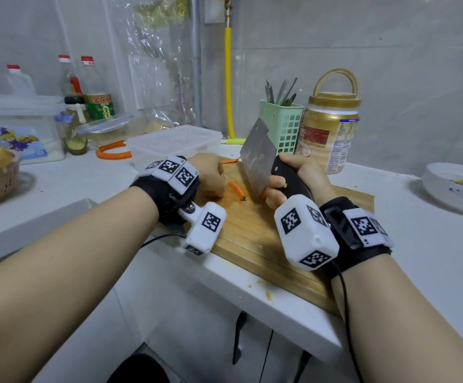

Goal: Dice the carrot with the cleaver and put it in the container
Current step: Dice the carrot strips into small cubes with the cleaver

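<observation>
Crowding cutting board (pixel 266 244): container (pixel 175 143), utensil basket (pixel 285 128).

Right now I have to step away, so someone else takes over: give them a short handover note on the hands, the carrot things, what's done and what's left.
Right hand grips the cleaver, blade raised above the cutting board.
Left hand rests on the board; what it holds is hidden.
Carrot strip lies between the hands, another carrot piece at the board's far edge.
Container sits behind the board, no carrot visible inside.
Done: carrot cut into strips.
Left: dice, transfer to container.
</observation>
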